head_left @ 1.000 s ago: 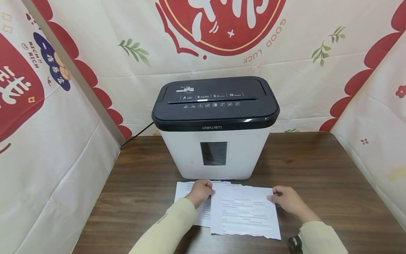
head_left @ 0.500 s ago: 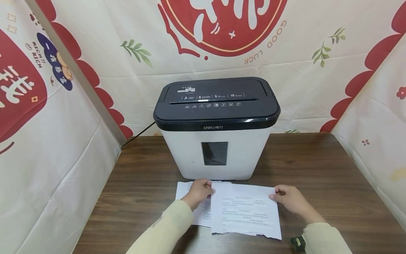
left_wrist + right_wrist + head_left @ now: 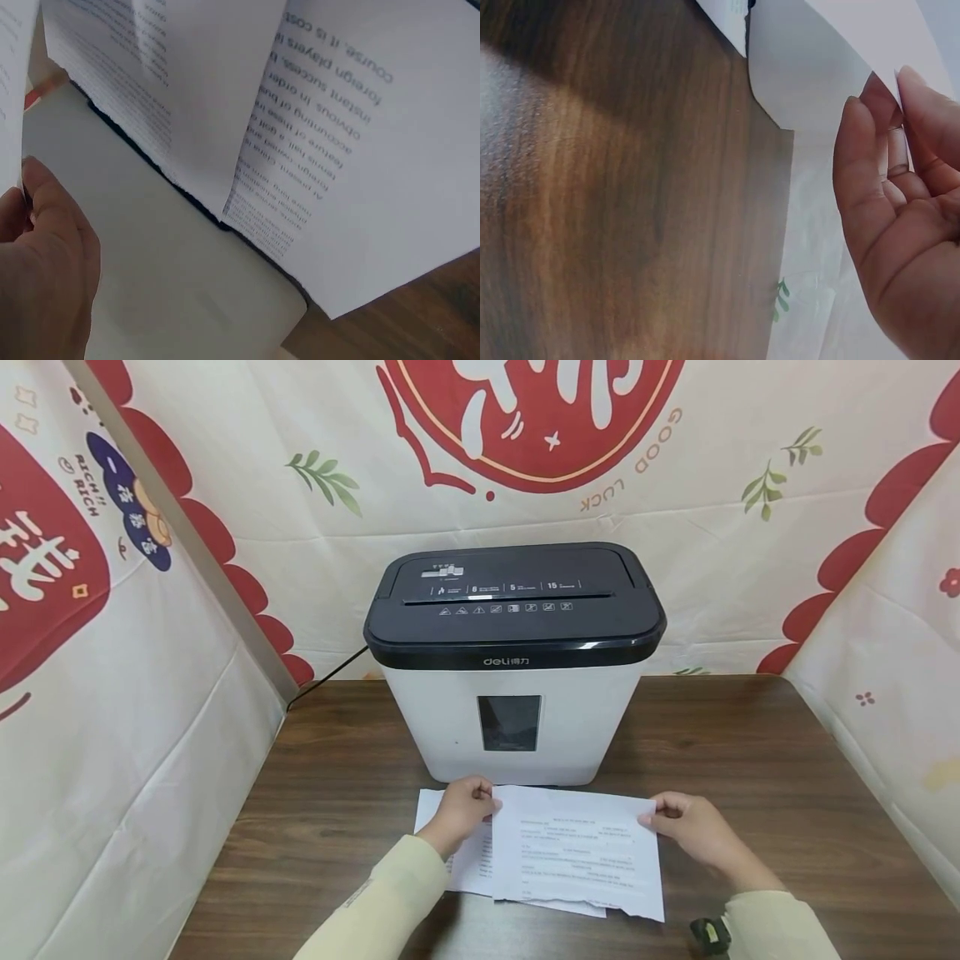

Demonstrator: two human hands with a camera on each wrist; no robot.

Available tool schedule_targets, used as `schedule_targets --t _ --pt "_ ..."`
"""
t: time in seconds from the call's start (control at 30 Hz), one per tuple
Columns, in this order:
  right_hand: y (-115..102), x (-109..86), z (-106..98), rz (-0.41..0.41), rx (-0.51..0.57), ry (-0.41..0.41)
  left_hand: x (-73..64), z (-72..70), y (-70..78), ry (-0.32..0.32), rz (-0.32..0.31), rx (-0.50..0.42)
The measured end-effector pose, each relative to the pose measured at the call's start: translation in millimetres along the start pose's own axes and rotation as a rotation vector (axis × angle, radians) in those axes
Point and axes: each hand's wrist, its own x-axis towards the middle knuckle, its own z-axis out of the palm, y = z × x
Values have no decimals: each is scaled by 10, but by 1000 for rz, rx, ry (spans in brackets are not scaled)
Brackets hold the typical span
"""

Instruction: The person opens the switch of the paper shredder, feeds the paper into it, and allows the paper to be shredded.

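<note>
My left hand (image 3: 459, 814) pinches the far left corner of a torn-edged printed sheet of paper (image 3: 577, 852). At the opposite far corner, the thumb and fingers of my right hand (image 3: 697, 831) pinch the same sheet. More printed paper (image 3: 468, 868) lies beneath it, showing at the left and along the near edge. In the left wrist view, the left hand (image 3: 49, 277) grips the sheet's edge, with the other printed pages (image 3: 390, 165) beyond. The right wrist view has the right hand (image 3: 900, 202) holding the sheet's corner (image 3: 907, 37) up off the table.
A white paper shredder (image 3: 442, 718) with a black top stands just behind the papers, its feed slot (image 3: 510, 598) facing up. A black cord (image 3: 326, 678) runs from it to the left. Printed cloth (image 3: 510, 514) surrounds the brown wooden table (image 3: 337, 827) at the back and sides.
The top sheet has shifted slightly left and away from me, uncovering a strip of paper along its near edge. The left hand has moved a little left with it.
</note>
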Motion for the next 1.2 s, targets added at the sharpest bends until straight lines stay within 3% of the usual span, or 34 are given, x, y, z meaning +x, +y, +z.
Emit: schedule_targets --t 0.73,1.2 --pt "-261 -122 -90 -76 -26 59 -197 -228 197 40 164 -51" --pt "-497 -237 -154 -152 -54 110 -382 -408 382 57 268 -26"
